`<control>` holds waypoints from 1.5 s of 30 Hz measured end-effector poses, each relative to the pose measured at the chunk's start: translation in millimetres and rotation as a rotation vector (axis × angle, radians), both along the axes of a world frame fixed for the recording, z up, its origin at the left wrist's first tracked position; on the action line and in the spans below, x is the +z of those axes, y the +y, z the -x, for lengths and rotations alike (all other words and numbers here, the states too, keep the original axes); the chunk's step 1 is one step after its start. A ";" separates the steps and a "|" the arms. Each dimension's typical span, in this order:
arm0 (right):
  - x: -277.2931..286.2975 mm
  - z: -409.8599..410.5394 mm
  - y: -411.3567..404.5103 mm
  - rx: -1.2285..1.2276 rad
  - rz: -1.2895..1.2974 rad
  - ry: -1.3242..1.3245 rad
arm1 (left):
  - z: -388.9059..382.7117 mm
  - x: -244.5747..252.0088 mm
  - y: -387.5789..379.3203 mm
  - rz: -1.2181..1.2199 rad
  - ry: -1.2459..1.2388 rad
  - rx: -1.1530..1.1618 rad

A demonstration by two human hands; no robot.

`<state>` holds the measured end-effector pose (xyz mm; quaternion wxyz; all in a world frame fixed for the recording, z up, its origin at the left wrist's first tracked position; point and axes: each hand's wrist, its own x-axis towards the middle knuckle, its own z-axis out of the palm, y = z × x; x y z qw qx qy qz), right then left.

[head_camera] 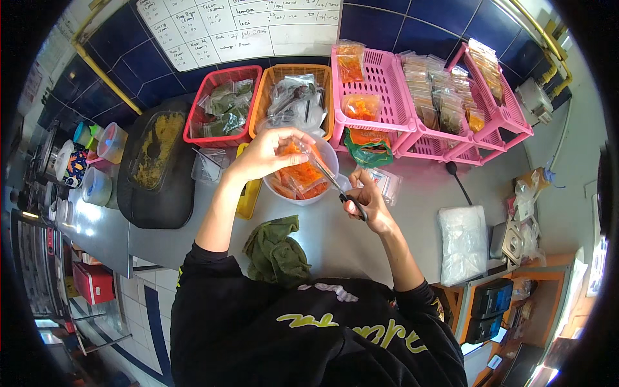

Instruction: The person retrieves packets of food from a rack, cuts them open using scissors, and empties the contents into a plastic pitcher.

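My left hand [271, 156] holds a small clear plastic packet of orange food [298, 170] by its top edge, above a white plastic bowl [330, 157]. More orange-filled packets lie in the bowl. Fingers of my right hand [370, 199] are in the black handles of a pair of scissors [342, 193]. The scissors' metal blades point up and left to the packet's top edge, near my left fingertips. Whether the blades are parted is hard to tell. A green cloth [278, 249] lies crumpled on the steel table nearer my body.
Behind the bowl stand a red basket [193, 118] of green packets, an orange basket [259, 109] and pink plastic racks [411, 125] with packets. A yellow tray [249, 200] lies beside the bowl. Left is a black lidded container [154, 213]; right are stacked clear plastic bags [462, 244].
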<state>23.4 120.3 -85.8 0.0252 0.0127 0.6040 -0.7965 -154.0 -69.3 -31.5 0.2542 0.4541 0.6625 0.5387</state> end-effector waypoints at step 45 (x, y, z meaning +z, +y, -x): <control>4.2 13.1 -15.9 -0.110 0.037 0.046 | -5.7 2.9 8.4 0.027 -0.023 -0.051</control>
